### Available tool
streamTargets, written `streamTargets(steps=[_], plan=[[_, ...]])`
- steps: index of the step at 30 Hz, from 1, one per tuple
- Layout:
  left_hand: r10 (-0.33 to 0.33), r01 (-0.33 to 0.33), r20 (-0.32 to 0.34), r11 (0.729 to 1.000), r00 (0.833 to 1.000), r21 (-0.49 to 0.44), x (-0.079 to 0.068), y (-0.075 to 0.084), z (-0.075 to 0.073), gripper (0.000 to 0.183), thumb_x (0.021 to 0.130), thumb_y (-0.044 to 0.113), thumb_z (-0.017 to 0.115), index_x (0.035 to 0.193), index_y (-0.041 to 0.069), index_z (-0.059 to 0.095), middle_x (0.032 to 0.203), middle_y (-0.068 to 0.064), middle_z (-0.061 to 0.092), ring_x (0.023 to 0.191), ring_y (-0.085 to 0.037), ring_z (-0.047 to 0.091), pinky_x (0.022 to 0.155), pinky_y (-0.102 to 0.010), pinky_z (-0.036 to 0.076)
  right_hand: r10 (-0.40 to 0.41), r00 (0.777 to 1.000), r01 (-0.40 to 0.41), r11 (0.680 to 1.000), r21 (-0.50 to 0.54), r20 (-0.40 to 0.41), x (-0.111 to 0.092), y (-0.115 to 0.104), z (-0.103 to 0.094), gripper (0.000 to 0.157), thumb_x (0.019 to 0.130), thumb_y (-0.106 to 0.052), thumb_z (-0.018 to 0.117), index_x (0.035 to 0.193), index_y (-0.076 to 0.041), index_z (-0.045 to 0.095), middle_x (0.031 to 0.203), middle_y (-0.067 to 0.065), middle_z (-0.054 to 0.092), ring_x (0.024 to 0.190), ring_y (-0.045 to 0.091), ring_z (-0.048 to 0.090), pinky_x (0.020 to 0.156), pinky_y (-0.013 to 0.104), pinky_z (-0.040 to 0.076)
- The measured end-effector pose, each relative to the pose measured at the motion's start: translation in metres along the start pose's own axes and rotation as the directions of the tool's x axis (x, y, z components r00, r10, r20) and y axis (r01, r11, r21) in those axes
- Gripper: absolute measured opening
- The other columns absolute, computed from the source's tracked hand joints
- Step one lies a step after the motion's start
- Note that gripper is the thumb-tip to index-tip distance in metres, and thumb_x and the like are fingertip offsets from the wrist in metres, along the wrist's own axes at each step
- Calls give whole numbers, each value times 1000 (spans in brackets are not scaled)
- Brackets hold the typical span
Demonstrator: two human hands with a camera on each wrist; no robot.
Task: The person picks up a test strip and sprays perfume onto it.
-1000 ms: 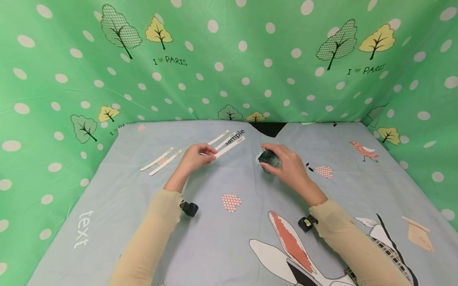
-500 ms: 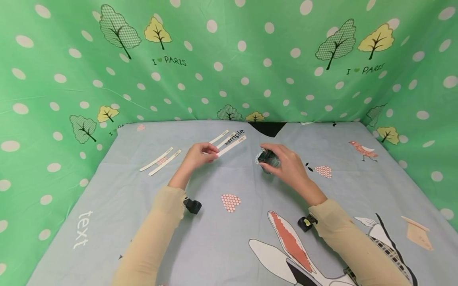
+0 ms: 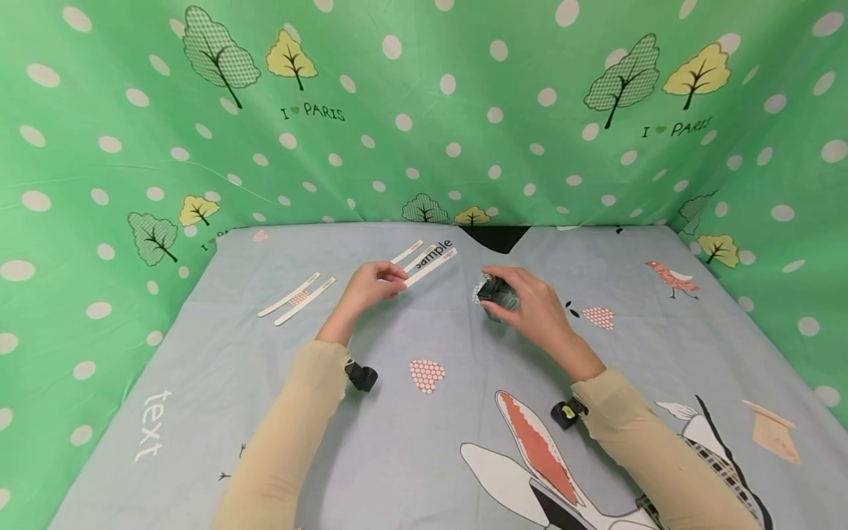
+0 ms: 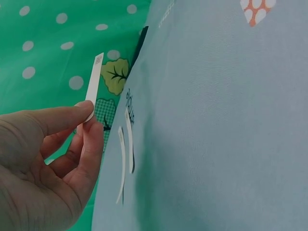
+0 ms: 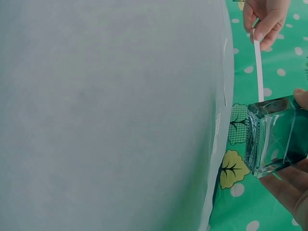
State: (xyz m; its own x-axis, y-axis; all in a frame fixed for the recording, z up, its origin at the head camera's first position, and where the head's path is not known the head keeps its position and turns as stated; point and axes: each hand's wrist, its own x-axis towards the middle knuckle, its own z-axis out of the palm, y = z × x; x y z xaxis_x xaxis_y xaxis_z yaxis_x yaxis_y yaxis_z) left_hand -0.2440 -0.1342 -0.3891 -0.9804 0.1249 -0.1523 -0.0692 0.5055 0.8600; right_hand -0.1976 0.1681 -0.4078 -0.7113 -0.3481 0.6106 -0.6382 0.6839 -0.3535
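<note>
My left hand [image 3: 374,285] pinches one end of a white paper perfume test strip [image 3: 433,266] between thumb and fingers. The strip's free end points up and to the right, with small print near its tip. In the left wrist view the strip [image 4: 94,84] stands raised above the table. My right hand [image 3: 536,309] grips a square glass perfume bottle [image 3: 506,296] with a dark top, its thumb and fingers on opposite sides. Thick clear glass and a teal tint show on the bottle [image 5: 274,137] in the right wrist view. A gap separates strip and bottle in the head view.
Two more strips [image 3: 408,252] lie behind my left hand, partly hidden by it. Farther left, another pair of strips [image 3: 305,302] rests on the grey-blue printed cloth [image 3: 424,442]. A green dotted curtain [image 3: 424,147] closes off the back and sides.
My left hand has shifted slightly right and away from me, carrying the strip a little nearer the bottle. The right hand and the bottle have stayed in place.
</note>
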Motion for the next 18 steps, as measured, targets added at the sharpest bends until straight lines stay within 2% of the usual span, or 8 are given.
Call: streamTargets(steps=[18], plan=[[-33,32,-26,999,999,-44,15,-12,8,20,89,5,72,109,0,70,95,-10,68,73,-7,61,72,-20,60,2,1000,-2,1000,4,-6,0,0,0,56,81,-27,84,132,-20,62,121,9,70,110,29,68,87,49,59]])
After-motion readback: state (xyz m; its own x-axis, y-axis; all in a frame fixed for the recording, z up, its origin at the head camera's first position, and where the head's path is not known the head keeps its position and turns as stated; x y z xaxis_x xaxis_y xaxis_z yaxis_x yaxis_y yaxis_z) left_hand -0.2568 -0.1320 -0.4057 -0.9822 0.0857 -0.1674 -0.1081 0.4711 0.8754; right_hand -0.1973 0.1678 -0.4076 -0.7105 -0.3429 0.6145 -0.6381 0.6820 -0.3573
